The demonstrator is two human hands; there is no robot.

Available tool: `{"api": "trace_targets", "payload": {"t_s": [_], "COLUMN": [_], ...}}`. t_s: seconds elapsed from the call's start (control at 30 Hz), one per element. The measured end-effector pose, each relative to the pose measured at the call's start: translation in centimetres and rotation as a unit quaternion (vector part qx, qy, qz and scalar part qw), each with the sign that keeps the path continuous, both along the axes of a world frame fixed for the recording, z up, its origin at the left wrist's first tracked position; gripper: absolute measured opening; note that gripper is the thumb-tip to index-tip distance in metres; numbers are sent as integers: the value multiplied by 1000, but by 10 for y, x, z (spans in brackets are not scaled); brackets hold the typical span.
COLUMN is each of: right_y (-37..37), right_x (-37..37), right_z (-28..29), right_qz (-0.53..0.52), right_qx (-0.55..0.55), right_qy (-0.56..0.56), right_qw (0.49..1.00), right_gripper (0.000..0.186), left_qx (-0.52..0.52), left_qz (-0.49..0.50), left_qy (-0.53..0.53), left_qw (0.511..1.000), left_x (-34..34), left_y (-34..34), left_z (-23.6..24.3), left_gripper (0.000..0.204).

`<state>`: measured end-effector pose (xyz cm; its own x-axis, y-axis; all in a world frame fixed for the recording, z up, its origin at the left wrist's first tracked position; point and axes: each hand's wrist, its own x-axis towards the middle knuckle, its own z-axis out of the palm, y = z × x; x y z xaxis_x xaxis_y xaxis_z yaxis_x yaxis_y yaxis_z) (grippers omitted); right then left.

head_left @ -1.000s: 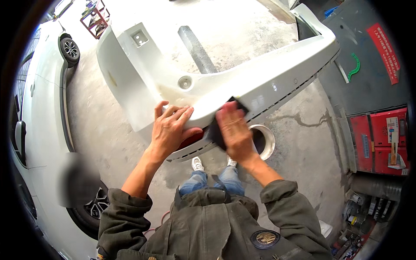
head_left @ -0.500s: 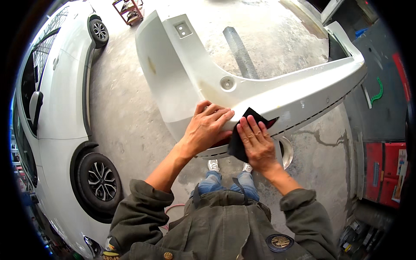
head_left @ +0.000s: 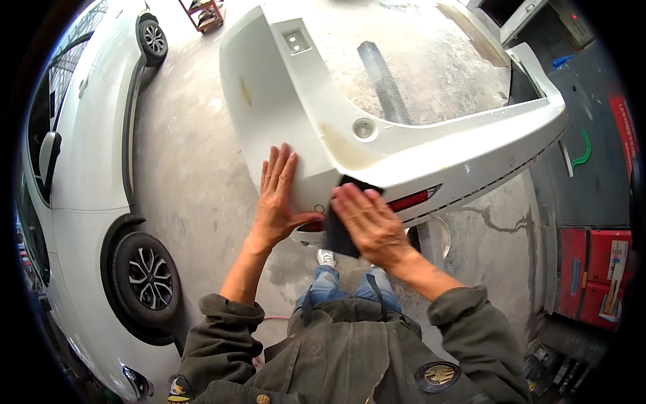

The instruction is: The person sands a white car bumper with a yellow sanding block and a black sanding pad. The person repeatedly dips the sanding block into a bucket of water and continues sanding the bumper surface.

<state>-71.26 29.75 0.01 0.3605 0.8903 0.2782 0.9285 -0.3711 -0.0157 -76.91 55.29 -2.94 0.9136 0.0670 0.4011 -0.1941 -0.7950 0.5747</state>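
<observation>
In front of me is a white car bumper (head_left: 464, 145), with a wheel-arch-like curve, a round recess and dull beige patches. My left hand (head_left: 276, 198) lies on its left corner, fingers stretched upward and thumb out to the right. A black sheet, apparently sandpaper (head_left: 342, 236), is under my right hand (head_left: 372, 225), which presses it against the bumper beside the corner. The right fingers lie long over the sheet; its thumb is hidden. Right of that hand a red reflector (head_left: 412, 200) shows in the bumper's lower part, and part of another red piece (head_left: 311, 227) shows below my left thumb.
A white car (head_left: 87, 175) stands along the left side. On the right are a grey surface with a green curved piece (head_left: 583, 149) and a red cabinet (head_left: 592, 269). A red cart (head_left: 202, 13) is at the far left. A grey strip (head_left: 383, 81) lies on the concrete floor beyond the bumper.
My right hand and the black sheet have moved left, uncovering the red reflector. My left hand has shifted left and spread out. The bumper sits slightly farther right in view at its left end.
</observation>
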Motion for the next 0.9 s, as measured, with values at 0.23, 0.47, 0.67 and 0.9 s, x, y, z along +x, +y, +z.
{"api": "trace_targets", "payload": {"t_s": [0.23,0.47,0.67,0.9], "right_y": [-3,38,90,60], "right_x": [1,23,77,36], "right_z": [16,44,58,55], "right_qz": [-50,32,66,53], "right_qx": [-4,37,-55,-60], "right_qy": [-12,84,42,54], "right_qw": [999,995,995,995], "right_gripper": [48,49,59,56], "left_qx": [-21,-25,-49,-50], "left_qz": [9,38,75,100], "left_qy": [-10,-21,-54,-37], "left_qw": [1000,999,995,993], "left_x": [-5,-15,-24,-26], "left_y": [-4,-11,-31,-29], "left_z": [-11,-13,-24,-23], "left_gripper": [122,108,105,110]}}
